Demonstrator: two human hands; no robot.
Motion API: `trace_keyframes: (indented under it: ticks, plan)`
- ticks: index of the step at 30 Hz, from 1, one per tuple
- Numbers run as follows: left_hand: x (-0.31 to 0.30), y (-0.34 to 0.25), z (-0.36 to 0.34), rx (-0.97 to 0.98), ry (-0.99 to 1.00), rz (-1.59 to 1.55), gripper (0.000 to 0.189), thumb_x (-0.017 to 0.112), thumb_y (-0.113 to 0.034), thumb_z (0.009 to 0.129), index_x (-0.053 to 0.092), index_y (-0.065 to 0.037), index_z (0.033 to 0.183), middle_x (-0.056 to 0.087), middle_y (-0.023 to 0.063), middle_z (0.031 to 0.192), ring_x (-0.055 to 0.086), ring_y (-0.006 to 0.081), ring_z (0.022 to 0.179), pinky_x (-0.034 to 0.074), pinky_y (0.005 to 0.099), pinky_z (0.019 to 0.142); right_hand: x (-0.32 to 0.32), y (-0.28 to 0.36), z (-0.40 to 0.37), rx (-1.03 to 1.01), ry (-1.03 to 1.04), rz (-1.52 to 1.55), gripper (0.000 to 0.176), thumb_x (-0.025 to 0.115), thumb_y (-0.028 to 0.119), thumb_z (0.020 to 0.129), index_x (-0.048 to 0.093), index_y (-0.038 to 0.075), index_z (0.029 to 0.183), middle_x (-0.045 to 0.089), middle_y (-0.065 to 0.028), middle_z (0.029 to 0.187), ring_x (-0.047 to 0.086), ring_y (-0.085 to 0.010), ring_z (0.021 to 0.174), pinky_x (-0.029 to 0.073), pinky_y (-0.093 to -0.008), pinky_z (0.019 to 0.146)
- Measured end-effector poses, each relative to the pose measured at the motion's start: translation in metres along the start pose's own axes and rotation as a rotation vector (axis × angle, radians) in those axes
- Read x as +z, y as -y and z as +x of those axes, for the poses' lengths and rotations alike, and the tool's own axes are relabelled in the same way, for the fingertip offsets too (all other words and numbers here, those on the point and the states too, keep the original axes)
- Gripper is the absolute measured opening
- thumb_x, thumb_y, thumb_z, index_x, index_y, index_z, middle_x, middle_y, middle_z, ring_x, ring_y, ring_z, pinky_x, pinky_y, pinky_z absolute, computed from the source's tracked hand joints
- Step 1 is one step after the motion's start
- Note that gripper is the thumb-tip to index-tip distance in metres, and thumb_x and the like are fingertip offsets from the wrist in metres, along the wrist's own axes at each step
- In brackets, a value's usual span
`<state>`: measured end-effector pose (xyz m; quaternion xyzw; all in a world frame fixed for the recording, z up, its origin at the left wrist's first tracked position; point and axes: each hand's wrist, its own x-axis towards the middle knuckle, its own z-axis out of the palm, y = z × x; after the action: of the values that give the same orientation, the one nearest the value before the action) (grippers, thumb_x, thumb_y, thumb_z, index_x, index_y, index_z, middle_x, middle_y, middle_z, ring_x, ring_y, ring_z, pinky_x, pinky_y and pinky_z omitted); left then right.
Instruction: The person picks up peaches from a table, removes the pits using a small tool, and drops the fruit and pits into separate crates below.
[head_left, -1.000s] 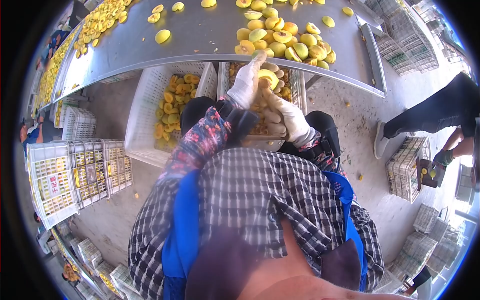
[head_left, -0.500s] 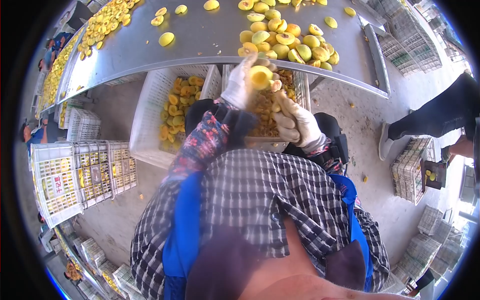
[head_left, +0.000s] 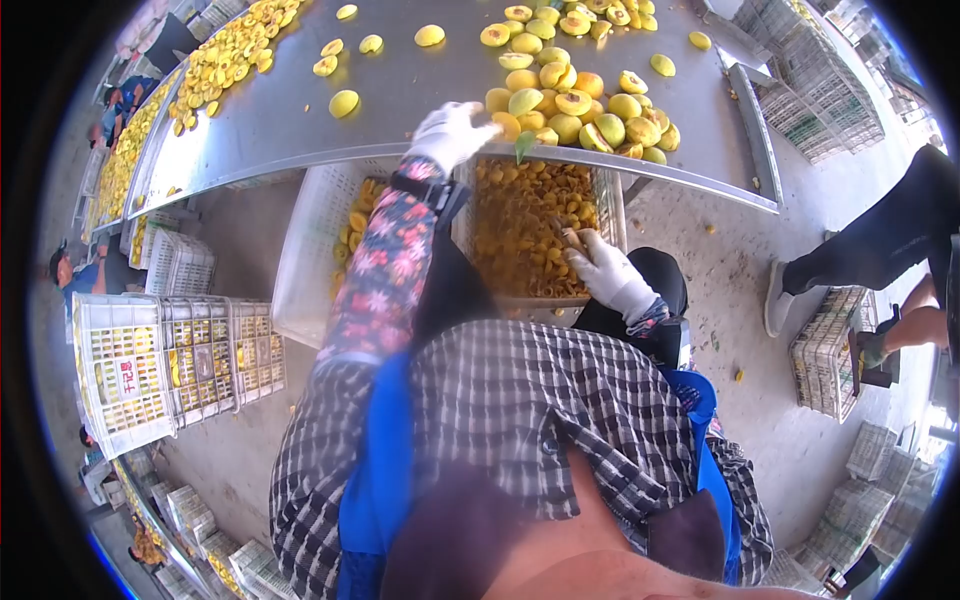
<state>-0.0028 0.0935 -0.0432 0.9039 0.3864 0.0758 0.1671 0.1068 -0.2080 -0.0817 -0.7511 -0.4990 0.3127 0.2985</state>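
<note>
My left hand (head_left: pixel 452 135), in a white glove, reaches over the table's front edge with fingers apart. Its fingertips are beside a yellow peach half (head_left: pixel 503 126) at the near left of a pile of peaches (head_left: pixel 565 103), some cut side up. A green leaf (head_left: pixel 524 146) lies at the edge there. My right hand (head_left: pixel 607 272), also gloved, is closed over the right side of a crate of brownish pits and scraps (head_left: pixel 530 215). A small slim tool (head_left: pixel 571 238) seems to poke out of its fingers; most of it is hidden.
The metal table (head_left: pixel 290 115) bears scattered halves and a long heap of peach pieces (head_left: pixel 235 55). A white crate of halves (head_left: pixel 305 240) stands beside my left leg. Stacked crates (head_left: pixel 130 365) are at the left. Another person's leg (head_left: pixel 870 225) shows at the right.
The peach half that was in my left hand is gone from it, and that hand has moved up-left to the table edge. My right hand has lowered slightly, away from the left.
</note>
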Motion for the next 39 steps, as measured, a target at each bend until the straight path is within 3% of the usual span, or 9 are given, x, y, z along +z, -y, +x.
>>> trace_keyframes:
  ticks: [3,8,12,13,16,25,29,37,39]
  plan:
    - [0.013,-0.013,0.029,0.002,0.262,-0.066,0.067,0.067,-0.053,0.078,0.059,-0.003,0.122,0.061,0.0196,0.123,0.056,0.0339,0.116,0.044,0.0404,0.098,0.006,-0.005,0.000,-0.008,-0.010,0.044,0.036,0.056,0.031,0.095,0.050,0.003,0.117,0.064,-0.0235,0.097,0.064,-0.0369,0.093,0.050,-0.0406,0.080]
    - [0.010,-0.019,0.029,-0.009,0.230,-0.290,0.055,0.078,-0.035,0.075,0.058,-0.003,0.115,0.065,0.0119,0.110,0.063,0.0226,0.096,0.050,0.0332,0.087,0.006,-0.009,-0.007,0.066,0.005,0.063,0.036,0.055,0.030,0.096,0.051,0.002,0.118,0.064,-0.0190,0.093,0.064,-0.0291,0.088,0.049,-0.0369,0.078]
    - [0.020,-0.024,0.003,0.048,-0.051,-1.501,0.034,0.068,-0.017,0.087,0.056,-0.001,0.115,0.062,0.0096,0.110,0.065,0.0215,0.092,0.057,0.0289,0.076,0.009,-0.018,0.004,-0.050,-0.151,0.226,0.031,0.054,0.020,0.096,0.051,0.000,0.120,0.061,-0.0115,0.095,0.060,-0.0195,0.084,0.048,-0.0315,0.076]
    - [0.014,-0.030,-0.010,0.027,0.075,-1.711,0.036,0.067,-0.016,0.087,0.055,-0.001,0.117,0.062,0.0101,0.111,0.065,0.0222,0.093,0.058,0.0304,0.076,-0.003,0.013,0.000,-0.082,-0.249,0.198,0.037,0.053,0.026,0.094,0.053,0.007,0.126,0.063,-0.0221,0.110,0.063,-0.0359,0.099,0.051,-0.0415,0.083]
    - [0.006,-0.049,-0.039,-0.037,0.370,-2.247,0.041,0.060,-0.015,0.090,0.048,0.000,0.126,0.061,0.0126,0.113,0.064,0.0261,0.097,0.059,0.0369,0.082,-0.013,0.032,0.019,-0.229,-0.334,0.160,0.039,0.052,0.023,0.094,0.047,0.007,0.129,0.064,-0.0232,0.107,0.063,-0.0392,0.096,0.051,-0.0433,0.082]
    - [0.014,-0.088,-0.071,0.092,0.155,-2.114,0.034,0.048,-0.030,0.100,0.048,-0.005,0.123,0.060,0.0099,0.109,0.059,0.0187,0.102,0.048,0.0347,0.092,-0.020,0.080,0.038,-0.263,-0.538,-0.142,0.036,0.058,0.024,0.093,0.049,0.000,0.118,0.064,-0.0246,0.088,0.062,-0.0440,0.081,0.052,-0.0469,0.067]
    - [0.016,-0.097,-0.074,0.120,0.019,-1.920,0.032,0.047,-0.033,0.101,0.051,-0.005,0.117,0.060,0.0077,0.102,0.058,0.0150,0.094,0.048,0.0308,0.084,-0.014,0.069,0.042,-0.509,-0.736,-0.361,0.030,0.060,0.017,0.090,0.049,0.001,0.113,0.065,-0.0180,0.077,0.065,-0.0331,0.063,0.053,-0.0397,0.056]
    - [0.029,-0.105,-0.083,0.144,0.001,-1.970,0.024,0.048,-0.024,0.102,0.056,-0.004,0.111,0.061,0.0045,0.101,0.058,0.0139,0.092,0.048,0.0290,0.084,0.002,0.047,0.043,-0.432,-0.555,-0.254,0.034,0.059,0.018,0.091,0.047,-0.004,0.115,0.062,-0.0190,0.070,0.062,-0.0332,0.057,0.050,-0.0407,0.051]
    - [0.042,-0.104,-0.084,0.189,-0.235,-1.699,0.023,0.048,-0.021,0.101,0.056,-0.005,0.116,0.062,0.0070,0.108,0.059,0.0167,0.097,0.050,0.0313,0.082,0.004,0.047,0.039,-0.370,-0.530,-0.332,0.036,0.059,0.020,0.092,0.047,-0.005,0.115,0.062,-0.0191,0.069,0.062,-0.0338,0.056,0.050,-0.0412,0.050]
